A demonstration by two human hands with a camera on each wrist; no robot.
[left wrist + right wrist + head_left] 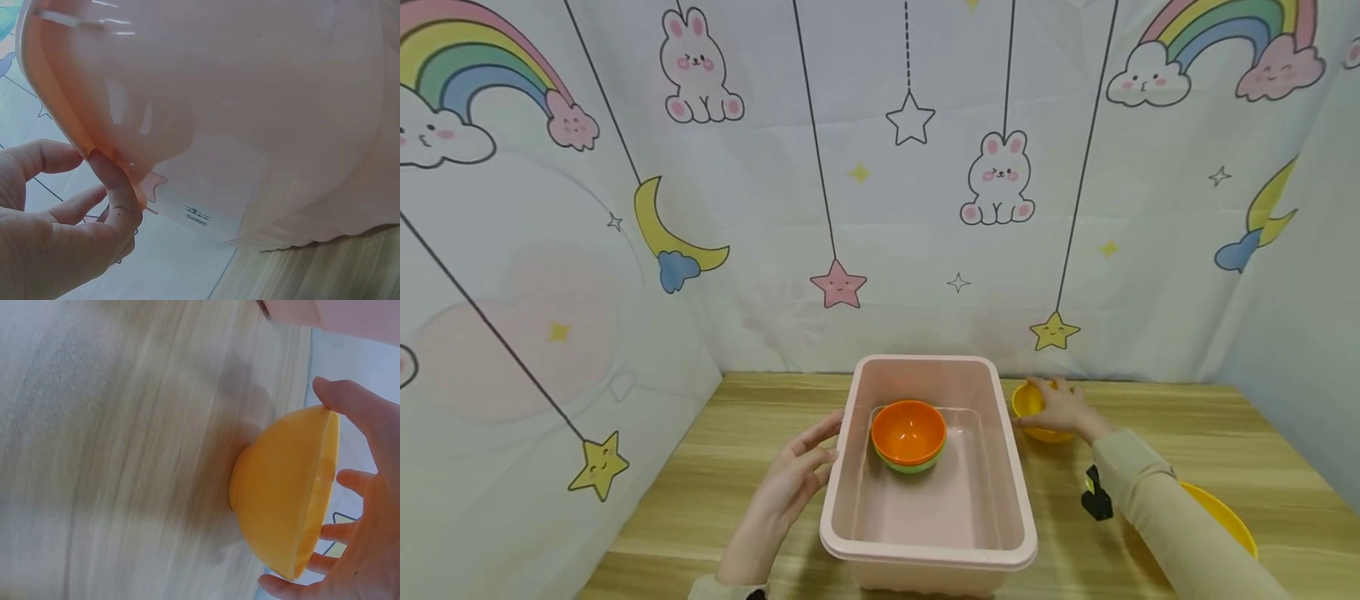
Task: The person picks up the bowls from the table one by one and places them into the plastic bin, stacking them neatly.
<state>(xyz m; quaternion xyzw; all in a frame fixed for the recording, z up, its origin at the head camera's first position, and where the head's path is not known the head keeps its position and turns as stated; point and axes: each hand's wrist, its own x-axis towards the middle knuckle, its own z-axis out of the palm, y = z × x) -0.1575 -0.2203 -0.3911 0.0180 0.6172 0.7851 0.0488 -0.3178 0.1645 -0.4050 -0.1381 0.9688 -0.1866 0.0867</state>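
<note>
A pink plastic bin (925,554) stands in front of me. An orange bowl (910,429) sits inside it, nested in a green bowl (912,468) of which only the lower edge shows. My left hand (790,475) is at the bin's left side, its fingertips resting at the rim in the left wrist view. Just right of the bin, my right hand (1060,410) spans a yellow bowl (275,481), thumb at one side of its rim and little finger at the opposite side. That bowl stands upright, its base close over the wooden table; my hand covers part of its opening.
A larger yellow round dish (1228,521) lies at the right on the wooden table (1255,433), partly hidden by my right forearm. A small black device (1097,497) shows beside my right sleeve. White curtain (895,208) with cartoon prints encloses the back and sides.
</note>
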